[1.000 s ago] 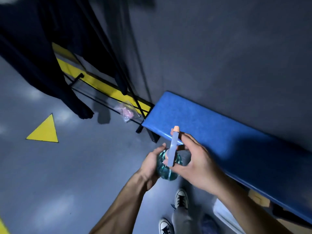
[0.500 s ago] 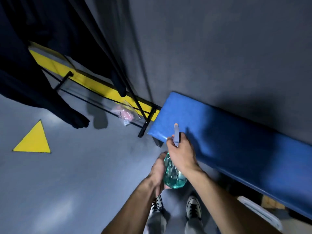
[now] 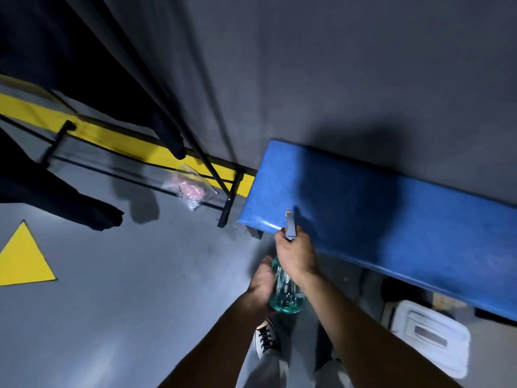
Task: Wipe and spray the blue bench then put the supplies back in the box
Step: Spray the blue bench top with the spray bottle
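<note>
The blue bench (image 3: 391, 219) runs along the grey wall from centre to the right edge. I hold a clear teal spray bottle (image 3: 286, 296) just in front of the bench's left end. My right hand (image 3: 296, 252) grips the bottle's neck and pale blue spray head (image 3: 289, 226), whose nozzle reaches over the bench's front edge. My left hand (image 3: 263, 281) wraps the lower body of the bottle from the left side. No cloth is visible.
A white plastic box (image 3: 428, 337) sits on the floor under the bench at lower right. A black metal rack (image 3: 223, 191) with dark hanging clothes stands left of the bench. A clear bag with pink contents (image 3: 187, 189) lies beneath it. My shoe (image 3: 265, 341) is below.
The bottle has turned from tilted across my hands to upright, and my right hand has shifted up to the spray head. Both hands moved closer to the bench's left end.
</note>
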`<control>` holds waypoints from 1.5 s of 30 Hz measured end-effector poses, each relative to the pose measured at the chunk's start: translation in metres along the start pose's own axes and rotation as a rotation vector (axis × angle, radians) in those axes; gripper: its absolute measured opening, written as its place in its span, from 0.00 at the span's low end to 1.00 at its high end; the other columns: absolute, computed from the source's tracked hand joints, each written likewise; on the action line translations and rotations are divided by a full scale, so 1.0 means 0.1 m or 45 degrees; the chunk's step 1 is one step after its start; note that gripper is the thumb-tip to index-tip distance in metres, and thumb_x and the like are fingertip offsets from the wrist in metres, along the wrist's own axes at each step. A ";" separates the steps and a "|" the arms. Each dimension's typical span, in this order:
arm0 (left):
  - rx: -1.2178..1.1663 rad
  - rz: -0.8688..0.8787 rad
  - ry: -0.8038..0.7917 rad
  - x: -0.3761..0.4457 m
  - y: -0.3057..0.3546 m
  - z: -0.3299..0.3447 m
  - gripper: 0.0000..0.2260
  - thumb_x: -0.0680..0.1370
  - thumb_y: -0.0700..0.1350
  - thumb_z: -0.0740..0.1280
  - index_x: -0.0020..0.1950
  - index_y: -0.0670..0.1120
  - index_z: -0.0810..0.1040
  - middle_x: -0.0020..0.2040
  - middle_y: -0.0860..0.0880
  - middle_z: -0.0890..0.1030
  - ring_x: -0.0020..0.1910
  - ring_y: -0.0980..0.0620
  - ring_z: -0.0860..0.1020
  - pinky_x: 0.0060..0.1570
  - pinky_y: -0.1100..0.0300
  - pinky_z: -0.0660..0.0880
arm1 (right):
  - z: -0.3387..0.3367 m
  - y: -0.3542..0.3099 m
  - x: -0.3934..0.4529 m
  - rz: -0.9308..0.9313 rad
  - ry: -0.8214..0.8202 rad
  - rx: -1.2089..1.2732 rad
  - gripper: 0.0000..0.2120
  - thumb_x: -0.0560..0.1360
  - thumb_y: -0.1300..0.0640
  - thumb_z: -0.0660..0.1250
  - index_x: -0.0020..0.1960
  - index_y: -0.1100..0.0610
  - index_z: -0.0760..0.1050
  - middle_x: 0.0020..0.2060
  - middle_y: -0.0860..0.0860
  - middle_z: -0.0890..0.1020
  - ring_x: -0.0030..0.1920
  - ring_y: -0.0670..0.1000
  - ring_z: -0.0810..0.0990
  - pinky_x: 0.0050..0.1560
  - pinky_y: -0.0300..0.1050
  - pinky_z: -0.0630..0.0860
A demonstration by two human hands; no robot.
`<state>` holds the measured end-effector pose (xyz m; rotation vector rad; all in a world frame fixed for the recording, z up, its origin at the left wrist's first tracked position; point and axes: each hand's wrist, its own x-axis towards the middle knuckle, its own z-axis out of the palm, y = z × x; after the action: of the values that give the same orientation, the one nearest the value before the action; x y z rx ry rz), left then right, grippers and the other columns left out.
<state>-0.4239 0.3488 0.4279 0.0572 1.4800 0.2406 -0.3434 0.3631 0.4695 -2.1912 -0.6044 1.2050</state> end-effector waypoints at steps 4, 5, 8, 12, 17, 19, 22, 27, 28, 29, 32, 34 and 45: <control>-0.074 -0.096 -0.056 0.02 0.02 0.00 0.27 0.81 0.61 0.55 0.49 0.39 0.81 0.35 0.38 0.84 0.38 0.39 0.83 0.43 0.50 0.81 | 0.08 0.03 0.07 0.009 -0.001 -0.051 0.08 0.79 0.52 0.63 0.45 0.56 0.73 0.36 0.53 0.78 0.38 0.59 0.75 0.41 0.43 0.68; -0.082 -0.112 -0.088 0.02 0.02 0.00 0.28 0.81 0.61 0.54 0.51 0.39 0.81 0.36 0.38 0.84 0.38 0.40 0.84 0.42 0.50 0.81 | 0.09 0.04 0.08 0.016 -0.001 -0.070 0.09 0.79 0.52 0.63 0.45 0.56 0.73 0.36 0.54 0.78 0.37 0.59 0.76 0.40 0.43 0.68; -0.066 -0.142 -0.085 0.00 -0.01 -0.01 0.29 0.81 0.61 0.54 0.59 0.38 0.81 0.43 0.36 0.84 0.44 0.39 0.83 0.48 0.48 0.80 | 0.11 0.08 0.10 0.030 0.022 -0.106 0.09 0.79 0.52 0.63 0.47 0.58 0.75 0.37 0.55 0.80 0.39 0.61 0.79 0.40 0.43 0.69; 0.144 -0.120 -0.029 0.05 -0.14 -0.05 0.29 0.82 0.62 0.55 0.48 0.38 0.82 0.35 0.39 0.84 0.37 0.41 0.84 0.42 0.51 0.81 | 0.06 0.19 0.05 0.050 0.062 -0.091 0.05 0.78 0.54 0.63 0.47 0.55 0.73 0.35 0.53 0.78 0.38 0.60 0.77 0.40 0.45 0.70; 0.369 -0.051 -0.095 -0.05 -0.35 0.05 0.26 0.85 0.57 0.51 0.41 0.41 0.77 0.24 0.43 0.81 0.21 0.47 0.81 0.33 0.56 0.76 | -0.10 0.45 -0.04 0.032 0.228 -0.045 0.07 0.74 0.55 0.64 0.50 0.54 0.76 0.44 0.56 0.84 0.46 0.61 0.82 0.44 0.50 0.75; 0.343 -0.013 -0.121 0.00 -0.46 0.09 0.26 0.85 0.57 0.51 0.42 0.41 0.77 0.24 0.44 0.82 0.23 0.48 0.81 0.33 0.57 0.75 | -0.14 0.53 -0.08 -0.021 0.245 -0.038 0.08 0.74 0.56 0.64 0.52 0.53 0.77 0.46 0.54 0.83 0.46 0.59 0.81 0.45 0.49 0.76; 0.249 0.011 -0.106 0.16 -0.65 0.09 0.28 0.85 0.58 0.50 0.43 0.39 0.80 0.29 0.41 0.83 0.30 0.44 0.82 0.34 0.57 0.77 | -0.16 0.70 -0.10 -0.008 0.187 -0.027 0.08 0.72 0.53 0.63 0.48 0.54 0.75 0.41 0.53 0.82 0.42 0.58 0.80 0.43 0.50 0.77; 0.336 -0.071 -0.093 0.28 -0.96 0.06 0.30 0.84 0.60 0.50 0.51 0.37 0.80 0.42 0.37 0.83 0.39 0.40 0.81 0.39 0.55 0.78 | -0.25 0.97 -0.13 0.145 0.166 -0.048 0.08 0.75 0.51 0.63 0.47 0.56 0.75 0.41 0.55 0.82 0.43 0.60 0.81 0.42 0.44 0.71; 0.352 -0.065 -0.087 0.25 -1.00 0.08 0.30 0.84 0.61 0.50 0.53 0.37 0.80 0.44 0.37 0.83 0.41 0.40 0.82 0.40 0.54 0.79 | -0.28 1.01 -0.15 0.147 0.161 -0.039 0.08 0.75 0.52 0.63 0.47 0.55 0.75 0.41 0.55 0.82 0.43 0.60 0.81 0.42 0.44 0.73; 0.355 -0.063 -0.068 0.25 -1.04 0.10 0.30 0.84 0.61 0.50 0.54 0.37 0.80 0.46 0.37 0.84 0.42 0.40 0.83 0.41 0.54 0.79 | -0.32 1.05 -0.16 0.148 0.158 -0.028 0.07 0.75 0.52 0.63 0.47 0.55 0.75 0.41 0.55 0.82 0.43 0.61 0.81 0.43 0.45 0.75; 0.354 -0.046 -0.052 0.25 -1.16 0.20 0.29 0.84 0.60 0.52 0.60 0.37 0.80 0.44 0.37 0.86 0.40 0.41 0.84 0.37 0.56 0.80 | -0.45 1.17 -0.21 0.138 0.182 -0.011 0.07 0.75 0.52 0.63 0.49 0.54 0.75 0.42 0.55 0.84 0.46 0.61 0.83 0.46 0.47 0.78; 0.345 -0.015 -0.091 0.22 -1.23 0.29 0.27 0.84 0.57 0.52 0.57 0.37 0.81 0.37 0.40 0.85 0.34 0.44 0.82 0.31 0.60 0.76 | -0.55 1.23 -0.24 0.108 0.233 -0.023 0.09 0.77 0.50 0.63 0.53 0.53 0.76 0.45 0.55 0.85 0.49 0.61 0.83 0.45 0.46 0.75; 0.352 -0.053 -0.075 0.31 -1.63 0.70 0.27 0.84 0.58 0.51 0.53 0.37 0.80 0.38 0.37 0.84 0.41 0.40 0.82 0.37 0.54 0.77 | -1.08 1.50 -0.20 0.089 0.206 0.003 0.14 0.81 0.47 0.61 0.54 0.56 0.78 0.43 0.53 0.81 0.50 0.60 0.83 0.46 0.42 0.71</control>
<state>-0.3321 0.2042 0.3736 0.2538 1.4457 -0.0010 -0.2428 0.2123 0.4299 -2.2976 -0.4628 1.0488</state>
